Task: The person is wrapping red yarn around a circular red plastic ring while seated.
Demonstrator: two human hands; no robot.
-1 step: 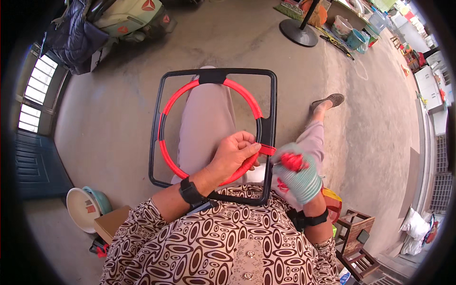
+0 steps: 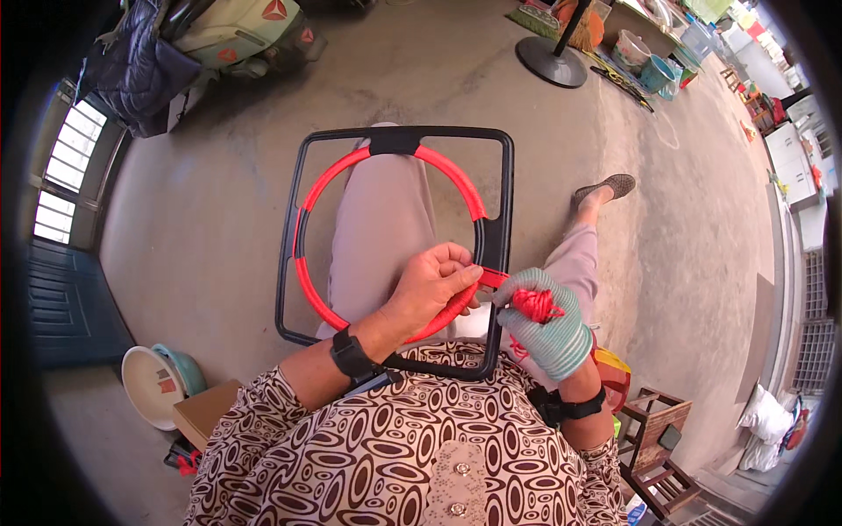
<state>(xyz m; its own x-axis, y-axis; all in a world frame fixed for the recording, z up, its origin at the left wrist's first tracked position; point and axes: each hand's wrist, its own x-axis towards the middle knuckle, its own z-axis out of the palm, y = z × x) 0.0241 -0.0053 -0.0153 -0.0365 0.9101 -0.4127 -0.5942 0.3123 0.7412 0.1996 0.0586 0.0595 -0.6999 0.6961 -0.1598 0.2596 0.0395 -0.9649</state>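
A black square frame [image 2: 509,188] with a round ring inside it rests over my lap. Red cord [image 2: 452,175] is wound closely round much of the ring, while short stretches at left and right show bare black. My bare left hand [image 2: 434,285] is closed on the red-wound ring at its lower right, thumb pressed on the cord. From there a flat red strand reaches across the frame's right side. My right hand [image 2: 548,329], in a striped teal glove, is closed round a bundle of red cord [image 2: 537,305] just outside the frame. Its fingertips are partly hidden.
My leg [image 2: 381,210] lies under the frame. A wooden stool [image 2: 653,425] stands at lower right, a cardboard box [image 2: 209,410] and a basin [image 2: 151,386] at lower left. Farther off are a scooter [image 2: 237,35] and a round black stand base [image 2: 551,61].
My right hand, blurred before, has turned and moved slightly, with the red bundle now facing up and its fingers by the strand. The left hand and frame have hardly moved.
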